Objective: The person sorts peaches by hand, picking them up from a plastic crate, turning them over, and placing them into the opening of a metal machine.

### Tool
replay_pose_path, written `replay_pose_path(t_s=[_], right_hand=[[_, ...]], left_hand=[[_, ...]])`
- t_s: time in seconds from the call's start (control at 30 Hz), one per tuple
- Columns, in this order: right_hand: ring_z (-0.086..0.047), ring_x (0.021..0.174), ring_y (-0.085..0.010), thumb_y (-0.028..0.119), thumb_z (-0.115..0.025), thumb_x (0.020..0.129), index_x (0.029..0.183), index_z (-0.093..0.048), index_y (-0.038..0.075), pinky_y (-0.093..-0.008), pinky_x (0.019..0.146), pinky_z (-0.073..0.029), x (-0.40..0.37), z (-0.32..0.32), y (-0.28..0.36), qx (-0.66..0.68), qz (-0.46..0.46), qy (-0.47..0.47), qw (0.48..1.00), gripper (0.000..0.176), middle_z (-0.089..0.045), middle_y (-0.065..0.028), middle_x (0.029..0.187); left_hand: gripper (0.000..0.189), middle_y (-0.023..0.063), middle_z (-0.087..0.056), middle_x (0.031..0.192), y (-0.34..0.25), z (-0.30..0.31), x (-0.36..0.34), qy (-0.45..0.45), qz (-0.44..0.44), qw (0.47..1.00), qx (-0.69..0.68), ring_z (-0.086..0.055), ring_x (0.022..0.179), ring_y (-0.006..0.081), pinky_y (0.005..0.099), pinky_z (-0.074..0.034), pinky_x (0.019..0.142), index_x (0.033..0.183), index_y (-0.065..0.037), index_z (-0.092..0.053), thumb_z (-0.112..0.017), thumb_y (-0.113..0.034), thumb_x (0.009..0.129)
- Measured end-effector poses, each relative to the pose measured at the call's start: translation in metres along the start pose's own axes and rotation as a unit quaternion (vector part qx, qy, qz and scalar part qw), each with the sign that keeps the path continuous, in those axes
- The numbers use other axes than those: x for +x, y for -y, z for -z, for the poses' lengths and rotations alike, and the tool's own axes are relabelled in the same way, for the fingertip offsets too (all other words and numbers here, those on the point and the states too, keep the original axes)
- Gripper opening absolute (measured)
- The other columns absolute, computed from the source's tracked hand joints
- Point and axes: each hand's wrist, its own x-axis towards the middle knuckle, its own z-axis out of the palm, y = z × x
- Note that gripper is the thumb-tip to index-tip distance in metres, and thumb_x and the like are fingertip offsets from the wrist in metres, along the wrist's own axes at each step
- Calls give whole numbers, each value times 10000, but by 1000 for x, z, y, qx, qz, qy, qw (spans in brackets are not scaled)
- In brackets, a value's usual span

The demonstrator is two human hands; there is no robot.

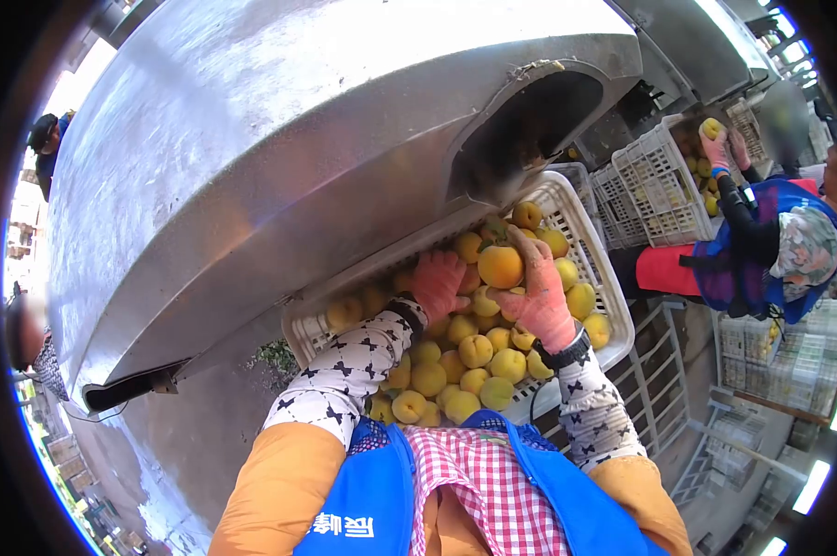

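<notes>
A white plastic crate full of yellow-orange peaches lies in front of me, beneath the metal machine's outlet. In its upper part, my right hand, in a pink glove, has thumb and fingers closed around an orange peach. My left hand, gloved the same way, rests low among the peaches to the left. Its thumb is apart from the fingers, and the fingertips are partly hidden against the fruit. Whether it bears on one peach, I cannot make out.
A large curved metal housing with a dark outlet overhangs the crate's far side. At right, a co-worker in a blue vest holds a peach over another white crate. Metal racks stand right of my crate. Two people appear at far left.
</notes>
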Motion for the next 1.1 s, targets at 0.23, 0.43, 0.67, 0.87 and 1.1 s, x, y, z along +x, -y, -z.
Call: replay_pose_path(t_s=[0.23, 0.43, 0.67, 0.87, 1.1], right_hand=[[-508, 1186, -413, 123, -796, 669, 1417, -463, 47, -466, 1013, -445, 76, 22, 46, -121, 113, -154, 974, 823, -501, -221, 1319], [-548, 1107, -456, 261, -748, 793, 1370, -502, 49, -488, 924, -476, 88, 7, 44, -139, 133, -169, 967, 662, -548, -251, 1277], [-632, 969, -375, 234, -747, 817, 1178, -629, 30, -438, 829, -516, 136, 23, 46, -99, 195, -210, 953, 431, -654, -208, 1098], [-652, 1008, -259, 186, -769, 826, 1211, -624, 13, -331, 870, -514, 22, -8, -46, -49, -67, -65, 994, 446, -680, -139, 1091], [-630, 1006, -347, 257, -789, 698, 1093, -623, 17, -424, 873, -525, 54, -29, -105, -476, 2, 199, 857, 490, -639, -161, 1093]], left_hand=[[572, 108, -702, 1045, -8, 17, 25, 143, 69, 986, -59, -663, 1034, 274, 451, -486, 889, 1061, -111, -719, -711, -597, 760], [600, 147, -701, 1066, -6, -2, 17, 112, 80, 979, -149, -668, 1017, 298, 435, -505, 894, 1111, -83, -696, -724, -565, 754], [524, 152, -716, 1101, -13, 27, 39, 216, 252, 897, -293, -683, 1041, 313, 411, -526, 919, 1035, -91, -742, -757, -527, 746], [592, 184, -659, 1232, -23, -8, 30, 80, 317, 843, -427, -632, 1148, 322, 384, -494, 985, 1170, -43, -666, -802, -417, 732], [681, 192, -656, 1229, 1, 12, 41, 221, 253, 851, -404, -626, 1148, 329, 384, -483, 991, 1249, 11, -608, -813, -363, 719]])
